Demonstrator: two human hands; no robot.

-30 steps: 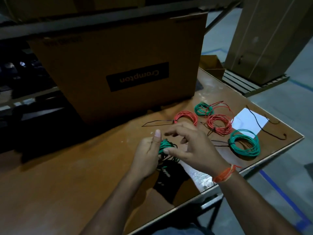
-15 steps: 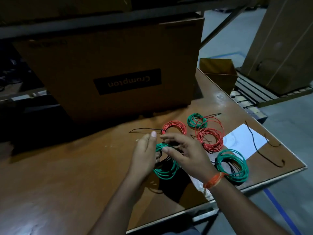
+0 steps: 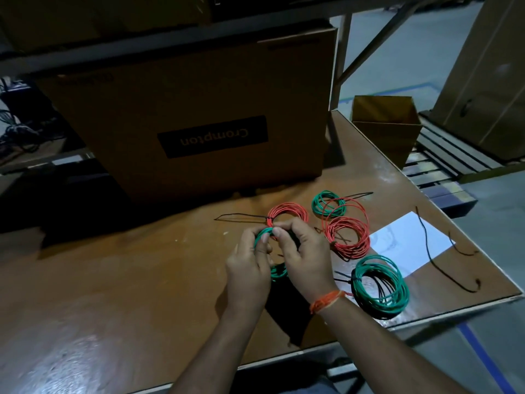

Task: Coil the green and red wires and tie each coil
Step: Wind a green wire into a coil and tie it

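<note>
My left hand and my right hand both hold a small green wire coil above the table, fingertips pinching together at its top edge; most of the coil is hidden between the hands. Behind them lies a red coil with a black tie sticking out leftward. To the right lie a larger red coil, a small green coil and a big green coil with a black tie.
A large cardboard box stands at the back of the wooden table. A white paper and loose black ties lie at the right. The table's right and front edges are close. A small open carton sits beyond.
My right hand has closed in on the coil, its fingertips now meeting my left hand's at the top of the coil. The camera has tilted, so everything sits lower in view.
</note>
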